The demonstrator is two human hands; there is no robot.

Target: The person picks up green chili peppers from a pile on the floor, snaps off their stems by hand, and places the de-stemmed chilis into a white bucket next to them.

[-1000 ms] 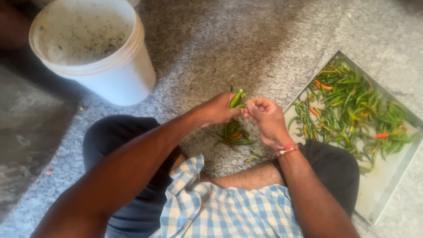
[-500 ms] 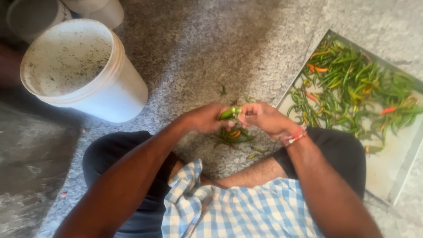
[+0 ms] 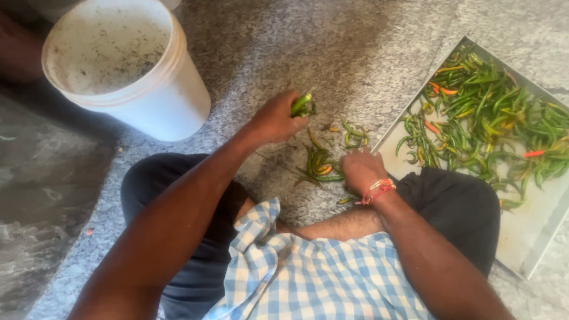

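**Chillies: a few sorted, most still on the tray**

Chillies are what your hands are busy with. Your left hand (image 3: 274, 118) is lifted a little above the floor, and its fingers are closed around one green chilli (image 3: 300, 104), which pokes out past your fingertips. Your right hand (image 3: 363, 170) is lower down, resting on the stone floor (image 3: 332, 53) just beside a small pile of chillies (image 3: 320, 167). Its fingers are curled under, and you cannot tell from here whether they hold anything.

Look at what is done. Only that small pile lies on the floor between your knees, with a few loose green bits (image 3: 354, 133) near it. That looks like a small share of the work.

Now look at what is left. The flat metal tray (image 3: 533, 237) by your right knee is still heaped with long green chillies (image 3: 492, 118), and a few orange and red ones are mixed in. That heap is much bigger than the pile on the floor, so most of the job seems to be still ahead of you.

The white bucket (image 3: 172, 101) stands well apart, past your left knee. Inside it you can see only small dark specks, no whole chillies.
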